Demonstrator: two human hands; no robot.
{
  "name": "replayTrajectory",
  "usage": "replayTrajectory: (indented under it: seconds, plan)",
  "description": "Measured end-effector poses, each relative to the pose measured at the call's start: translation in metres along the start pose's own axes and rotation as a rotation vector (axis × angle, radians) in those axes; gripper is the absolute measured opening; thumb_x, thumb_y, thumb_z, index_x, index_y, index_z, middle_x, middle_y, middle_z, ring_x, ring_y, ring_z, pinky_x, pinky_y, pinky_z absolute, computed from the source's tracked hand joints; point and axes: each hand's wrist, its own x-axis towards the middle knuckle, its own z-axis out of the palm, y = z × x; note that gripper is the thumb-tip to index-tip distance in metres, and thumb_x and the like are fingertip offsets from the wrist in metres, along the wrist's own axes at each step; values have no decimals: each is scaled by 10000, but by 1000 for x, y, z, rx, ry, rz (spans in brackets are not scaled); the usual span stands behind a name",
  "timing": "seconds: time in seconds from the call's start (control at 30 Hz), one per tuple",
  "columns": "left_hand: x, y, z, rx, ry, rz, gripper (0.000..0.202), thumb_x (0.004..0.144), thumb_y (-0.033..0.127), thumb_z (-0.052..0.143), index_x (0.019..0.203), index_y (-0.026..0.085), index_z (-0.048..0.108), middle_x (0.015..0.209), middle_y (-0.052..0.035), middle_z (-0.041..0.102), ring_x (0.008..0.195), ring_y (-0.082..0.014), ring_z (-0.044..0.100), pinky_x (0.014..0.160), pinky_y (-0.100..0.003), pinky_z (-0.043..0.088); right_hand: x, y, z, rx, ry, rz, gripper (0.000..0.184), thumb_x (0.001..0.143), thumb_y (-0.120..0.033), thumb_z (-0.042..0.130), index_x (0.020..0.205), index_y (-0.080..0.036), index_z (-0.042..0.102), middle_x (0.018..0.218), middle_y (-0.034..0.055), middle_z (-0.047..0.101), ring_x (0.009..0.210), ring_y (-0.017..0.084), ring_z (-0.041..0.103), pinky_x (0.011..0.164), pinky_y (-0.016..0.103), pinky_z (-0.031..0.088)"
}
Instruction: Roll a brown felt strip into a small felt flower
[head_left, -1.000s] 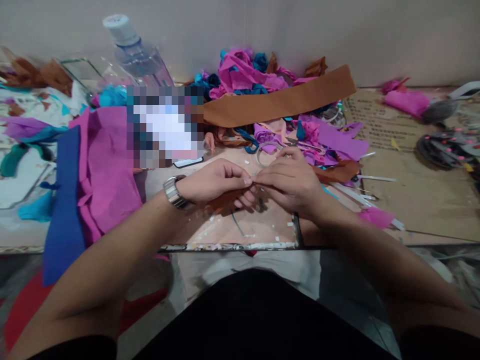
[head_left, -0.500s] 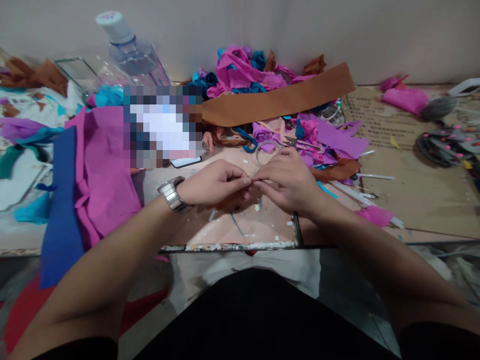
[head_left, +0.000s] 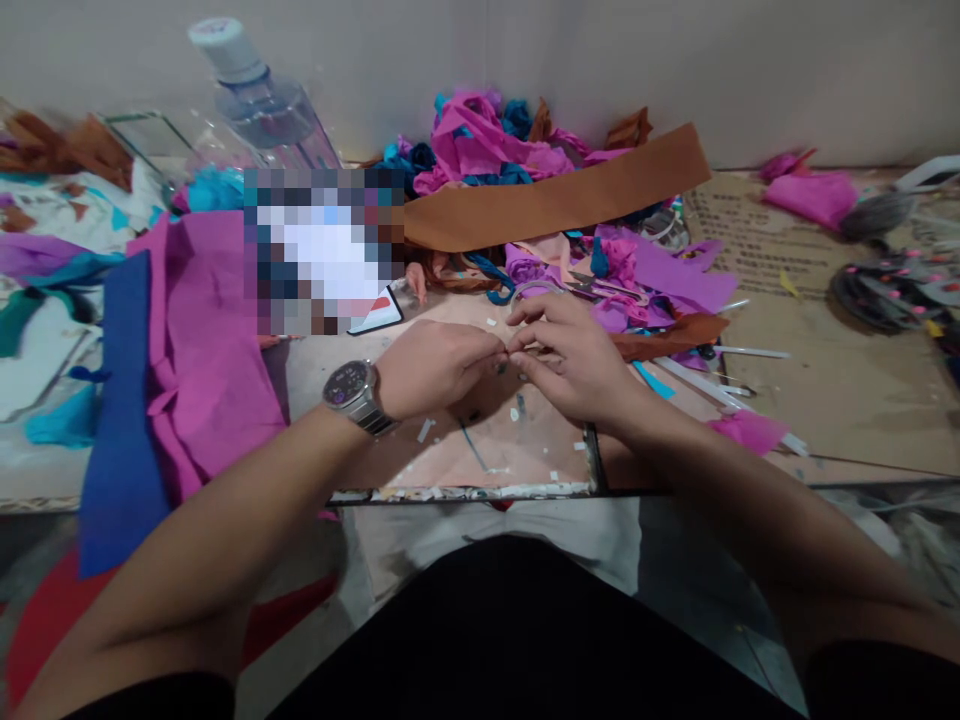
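My left hand (head_left: 431, 365) and my right hand (head_left: 574, 355) meet fingertip to fingertip above a glass-topped board (head_left: 487, 450). Both are closed in a pinch on a small piece held between them; in the earlier frames it showed as brown crepe paper, now my fingers hide almost all of it. A metal watch (head_left: 351, 392) sits on my left wrist. A clear tape ring (head_left: 529, 295) lies just beyond my right hand.
A long brown paper strip (head_left: 555, 200) lies behind my hands. Magenta paper (head_left: 202, 340) and a blue sheet (head_left: 120, 400) cover the left. A plastic bottle (head_left: 259, 95) stands at back left. Crumpled pink, purple and teal scraps (head_left: 495, 140) pile by the wall. Cardboard (head_left: 825, 350) at right.
My left wrist has rolled so the watch face now points up. The brown paper that hung below my fingers is drawn in and mostly hidden. Both hands stayed in place.
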Motion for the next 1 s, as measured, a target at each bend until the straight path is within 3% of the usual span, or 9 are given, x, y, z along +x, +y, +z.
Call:
replayTrajectory:
  seconds: [0.2, 0.33, 0.5, 0.73, 1.0]
  plan:
    - [-3, -2, 4, 76, 104, 115, 259, 1050, 248, 495, 1006, 189, 743, 852, -27, 768, 746, -180, 701, 650, -300, 424, 2, -5, -2, 103, -32, 29, 96, 921, -138, 609, 887, -221, 642, 1204, 95, 657, 1158, 283, 601, 1035, 493, 454]
    - [-2, 1, 5, 1, 144, 86, 268, 1065, 305, 506, 1021, 195, 747, 867, -23, 782, 744, -170, 701, 651, -295, 429, 4, -7, -3, 142, -50, 49, 102, 921, -135, 596, 863, -218, 605, 1175, 96, 651, 1135, 273, 591, 1021, 475, 450]
    - [-1, 4, 0, -174, 125, 63, 285, 1068, 335, 514, 1022, 194, 757, 862, -19, 784, 734, -150, 687, 660, -275, 429, 3, -5, -2, 177, -36, 40, 92, 929, -151, 601, 865, -217, 609, 1108, 87, 646, 1116, 259, 604, 1007, 448, 468]
    - [-1, 2, -5, -218, 93, -9, 287, 1055, 348, 541, 1028, 209, 791, 832, -27, 798, 643, -125, 653, 625, -259, 393, 0, 2, -4, 110, 65, -5, 34, 974, -260, 681, 960, -242, 706, 1112, 71, 709, 1087, 249, 658, 995, 445, 496]
    - [-1, 3, -14, -397, 40, -89, 298, 1042, 364, 558, 1079, 202, 805, 844, -27, 797, 696, -138, 683, 679, -247, 438, 2, 6, -1, 111, 66, -8, 62, 920, -157, 647, 912, -218, 649, 1076, 85, 696, 1049, 245, 656, 952, 419, 511]
